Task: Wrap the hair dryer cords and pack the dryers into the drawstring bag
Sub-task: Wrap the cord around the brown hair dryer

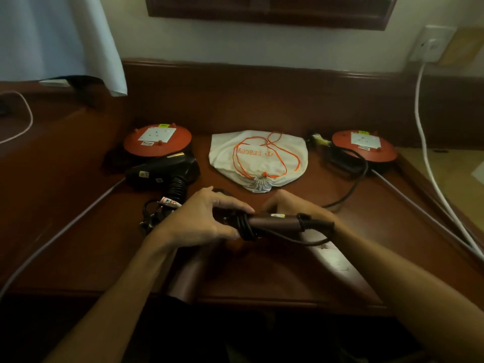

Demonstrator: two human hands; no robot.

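A brown hair dryer (272,221) lies across the table's middle, its handle pointing right and its barrel (183,279) reaching toward me. Black cord (243,226) is coiled round the handle. My left hand (207,218) grips the dryer at the coils. My right hand (293,208) holds the handle from behind, near the cord's strain relief. A loose stretch of cord (348,195) runs off to the right. A black hair dryer (162,170) with its bundled cord (154,213) lies at the left. The white drawstring bag (259,155) with orange strings lies behind my hands, its mouth cinched.
Two red cable reels stand at the back, one on the left (157,140) and one on the right (364,146). A white power strip (332,255) lies under my right forearm. A white cable (424,142) hangs from a wall socket (429,45). Grey cables cross both table sides.
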